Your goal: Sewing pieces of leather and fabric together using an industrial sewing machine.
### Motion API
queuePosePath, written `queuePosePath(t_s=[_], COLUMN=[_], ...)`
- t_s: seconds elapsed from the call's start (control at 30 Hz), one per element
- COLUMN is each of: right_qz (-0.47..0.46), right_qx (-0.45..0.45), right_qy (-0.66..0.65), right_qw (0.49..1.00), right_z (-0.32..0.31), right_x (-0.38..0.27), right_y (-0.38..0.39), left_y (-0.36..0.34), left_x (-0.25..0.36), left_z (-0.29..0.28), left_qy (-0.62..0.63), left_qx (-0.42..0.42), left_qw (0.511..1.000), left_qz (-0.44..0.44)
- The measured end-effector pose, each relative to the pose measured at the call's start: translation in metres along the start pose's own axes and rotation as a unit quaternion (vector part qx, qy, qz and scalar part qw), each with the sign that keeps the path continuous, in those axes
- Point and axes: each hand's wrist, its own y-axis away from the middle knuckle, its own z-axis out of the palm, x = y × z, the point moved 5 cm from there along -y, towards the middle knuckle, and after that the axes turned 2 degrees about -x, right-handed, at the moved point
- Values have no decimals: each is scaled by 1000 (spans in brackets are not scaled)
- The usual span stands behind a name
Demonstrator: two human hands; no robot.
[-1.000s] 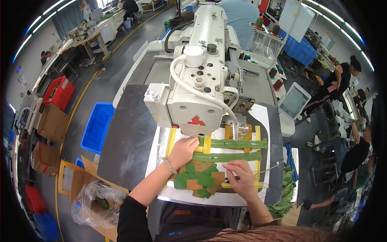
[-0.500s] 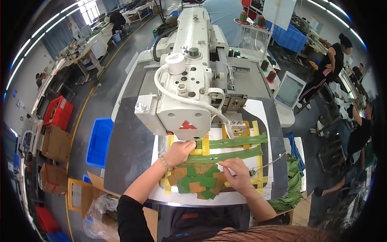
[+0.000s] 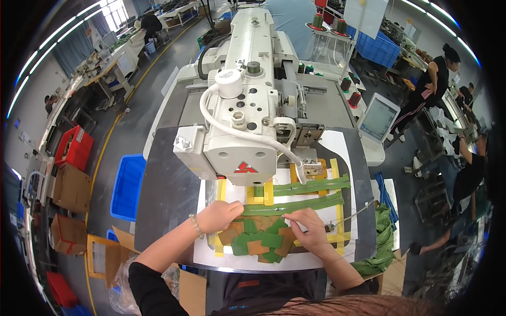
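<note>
Two long green strips with a line along their middles, like zipper tape, lie across the work plate under the white sewing machine head (image 3: 240, 147). The far green strip (image 3: 316, 184) runs to a yellow clamp frame (image 3: 269, 194) with a small green piece in it. My left hand (image 3: 220, 216) is closed at the left end of the near green strip (image 3: 311, 204). Just below that strip my right hand (image 3: 310, 226) is pinched; what its fingertips hold is too small to tell. Between my hands lies a pile of green and brown square patches (image 3: 258, 239).
A tilted control screen (image 3: 378, 118) and thread cones (image 3: 354, 99) stand at the right. A blue bin (image 3: 128, 187) is left of the grey work plate (image 3: 163, 210). Green fabric (image 3: 377, 245) heaps at the right edge. Other people are farther right.
My left hand has moved from the clamp frame toward me and left, down to the near strip's end. My right hand has hardly moved.
</note>
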Motion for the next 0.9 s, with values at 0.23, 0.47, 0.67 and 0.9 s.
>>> queuePosePath(t_s=[0.23, 0.47, 0.67, 0.9], right_qz=[-2, -105, -136, -139], right_qx=[-24, -120, -151, -158], right_qy=[13, 108, 175, 193], right_qw=[1000, 981, 963, 958], right_z=[-7, -5, 4, 22], right_x=[-3, -5, 9, 34], right_y=[0, -18, -38, -52], left_y=[34, 27, 22, -22], left_x=[2, -7, 20, 25], left_z=[-10, -23, -38, -20], left_qy=[-97, -220, -431, -197], left_qx=[-41, -10, -37, 112], left_qw=[994, 975, 845, 963], left_qz=[-29, -9, -315, -143])
